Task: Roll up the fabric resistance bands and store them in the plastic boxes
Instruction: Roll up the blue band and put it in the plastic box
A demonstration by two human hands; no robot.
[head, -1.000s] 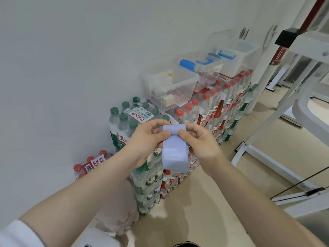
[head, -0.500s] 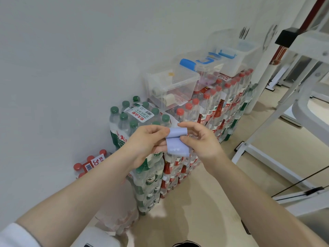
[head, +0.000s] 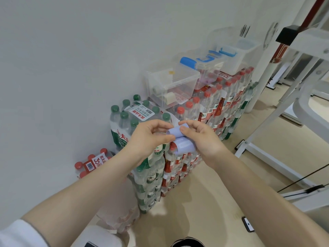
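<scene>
Both hands pinch one light-blue fabric resistance band (head: 179, 139) in mid-air, in front of the stacked bottle packs. The left hand (head: 149, 138) curls thumb and fingers onto the band's left end; the right hand (head: 201, 139) wraps the rolled lower part, with its thumb on the upper fold. Behind, a clear plastic box (head: 171, 86) sits at the near end of the red-capped bottle stack (head: 213, 111), with more boxes (head: 229, 57) farther along it by the wall. Green-capped bottles (head: 131, 118) stand left of the hands.

Shrink-wrapped packs of green-capped bottles (head: 135, 122) and red-capped bottles (head: 213, 104) stand stacked against the white wall (head: 71, 59). A white metal frame (head: 267, 97) stands right, on the beige floor (head: 204, 202).
</scene>
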